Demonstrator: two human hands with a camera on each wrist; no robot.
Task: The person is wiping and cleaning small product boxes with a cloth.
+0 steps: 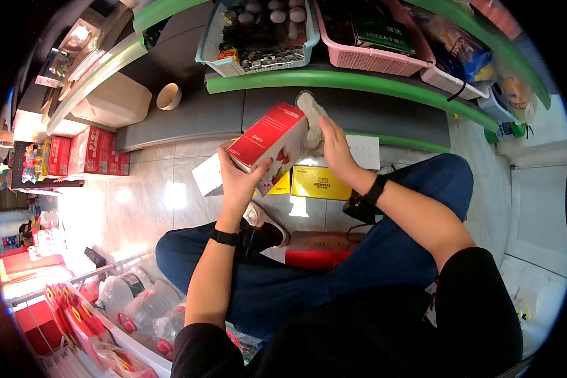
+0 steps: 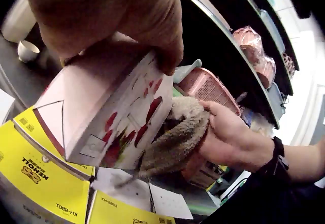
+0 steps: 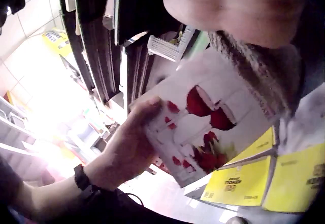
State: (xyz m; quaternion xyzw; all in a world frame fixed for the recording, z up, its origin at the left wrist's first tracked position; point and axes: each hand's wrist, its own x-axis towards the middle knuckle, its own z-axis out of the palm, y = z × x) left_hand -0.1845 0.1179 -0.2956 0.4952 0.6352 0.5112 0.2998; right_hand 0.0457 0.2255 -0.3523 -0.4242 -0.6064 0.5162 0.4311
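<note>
My left hand [image 1: 238,181] grips a red and white cardboard box [image 1: 269,135] by its near end, thumb on the side printed with red wine glasses. The box is tilted above the floor in front of my crossed legs. In my right hand [image 1: 343,156] is a grey, fluffy cleaning cloth [image 1: 310,114], held against the far end of the box. The left wrist view shows the cloth [image 2: 175,145] bunched between the right hand and the printed side. In the right wrist view the left hand [image 3: 133,137] holds the box's opposite edge.
Yellow boxes [image 1: 322,183] lie on the tiled floor beneath the held box. A grey shelf with a green edge [image 1: 283,80] carries a blue basket [image 1: 203,47] and a pink basket [image 1: 375,58]. A small cup [image 1: 169,97] stands on the lower shelf. Plastic bottles [image 1: 148,302] fill a bin at left.
</note>
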